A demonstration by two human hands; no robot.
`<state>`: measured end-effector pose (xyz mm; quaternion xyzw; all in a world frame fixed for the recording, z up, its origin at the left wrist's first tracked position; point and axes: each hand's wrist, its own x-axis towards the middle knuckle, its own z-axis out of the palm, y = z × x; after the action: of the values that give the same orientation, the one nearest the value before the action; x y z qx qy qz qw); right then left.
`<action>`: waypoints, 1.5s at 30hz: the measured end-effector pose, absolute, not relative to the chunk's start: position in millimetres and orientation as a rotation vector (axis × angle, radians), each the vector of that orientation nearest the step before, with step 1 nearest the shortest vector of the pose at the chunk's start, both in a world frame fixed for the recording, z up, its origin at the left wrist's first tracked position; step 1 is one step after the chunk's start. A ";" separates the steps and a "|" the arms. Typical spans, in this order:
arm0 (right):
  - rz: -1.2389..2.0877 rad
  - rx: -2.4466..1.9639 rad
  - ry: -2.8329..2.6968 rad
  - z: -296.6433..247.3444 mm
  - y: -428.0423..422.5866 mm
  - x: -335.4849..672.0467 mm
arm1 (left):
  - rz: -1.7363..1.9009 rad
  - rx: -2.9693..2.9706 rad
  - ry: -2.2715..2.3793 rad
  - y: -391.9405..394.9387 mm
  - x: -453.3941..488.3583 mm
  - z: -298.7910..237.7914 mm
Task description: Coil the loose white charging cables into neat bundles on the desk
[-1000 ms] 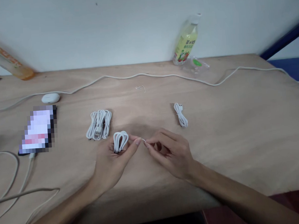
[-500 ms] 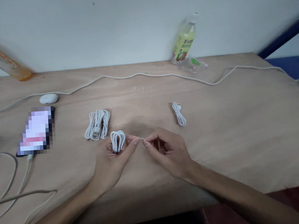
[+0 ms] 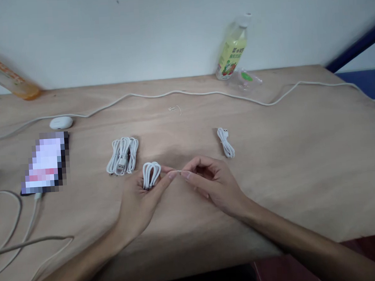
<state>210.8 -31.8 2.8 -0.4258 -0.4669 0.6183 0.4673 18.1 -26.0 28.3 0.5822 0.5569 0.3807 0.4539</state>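
A coiled white cable (image 3: pixel 151 175) is held in my left hand (image 3: pixel 140 198), its loops standing up out of the palm. Between my left thumb and forefinger sits one end of a short, thin white twist tie (image 3: pixel 178 171). My right hand (image 3: pixel 217 183) pinches the other end, so the tie stretches straight across the small gap between the fingertips. Behind my left hand lie several bundled white USB cables (image 3: pixel 122 156), side by side. One more bundled USB cable (image 3: pixel 226 142) rests beyond my right hand.
Small white tie pieces (image 3: pixel 174 110) lie mid-table. A long white cord (image 3: pixel 203 93) runs across the back. To the left are a phone (image 3: pixel 45 162), a white earbud case (image 3: pixel 61 122) and an orange bottle (image 3: pixel 25 89). A yellow-green bottle (image 3: pixel 233 53) stands near a clear wrapper (image 3: pixel 245 78).
My right fingertips have moved slightly away from the left ones, and the twist tie, curved before, is now straight. The coiled cable in my left hand has shifted a little to the right.
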 end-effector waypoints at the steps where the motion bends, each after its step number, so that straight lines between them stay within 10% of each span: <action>1: 1.507 -1.043 -1.152 2.7 -31.5 210.8 | 0.950 1.437 1.375 -26.7 18.1 27.7; 25: 1.359 -1.104 -1.342 -2.2 -30.5 214.3 | 0.910 1.402 1.279 -29.5 14.9 21.9; 36: 0.445 -1.431 -1.689 -13.7 -17.6 227.5 | 0.898 1.057 1.169 -23.3 16.3 15.1; 45: 0.320 -1.531 -1.656 -8.2 2.6 242.7 | 0.850 0.583 0.827 -12.5 12.3 17.4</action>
<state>242.7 2.6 -8.2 -0.6104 -0.6602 0.1275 0.4187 12.3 -12.5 17.4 0.2708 0.3842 0.3946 0.7895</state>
